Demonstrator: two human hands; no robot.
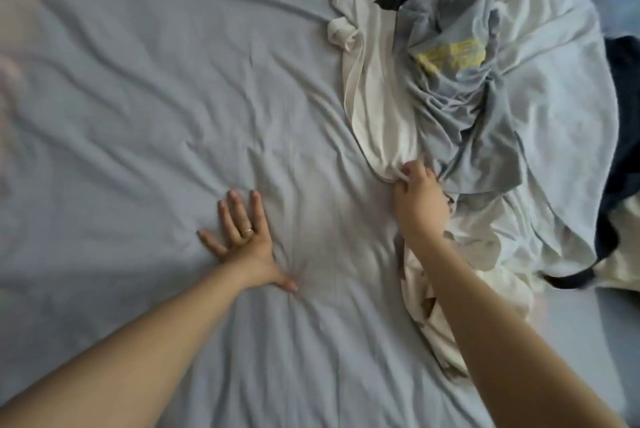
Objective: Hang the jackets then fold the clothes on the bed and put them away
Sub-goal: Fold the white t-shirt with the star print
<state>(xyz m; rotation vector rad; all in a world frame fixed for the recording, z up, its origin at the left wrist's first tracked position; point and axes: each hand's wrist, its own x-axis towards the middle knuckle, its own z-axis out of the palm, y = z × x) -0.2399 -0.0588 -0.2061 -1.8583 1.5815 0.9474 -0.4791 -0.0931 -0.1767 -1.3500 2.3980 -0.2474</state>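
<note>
Left grip (242,237) released, flat on sheet (156,98); right grip (419,199) pinching white garment (377,98) edge.

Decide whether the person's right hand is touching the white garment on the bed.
Touching. The head view shows the right hand pinching the white garment at its lower edge, cloth bunched between thumb and fingers.

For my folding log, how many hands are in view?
2. The left hand lies flat on the bedsheet; the right hand pinches the white garment at its near edge.
</note>
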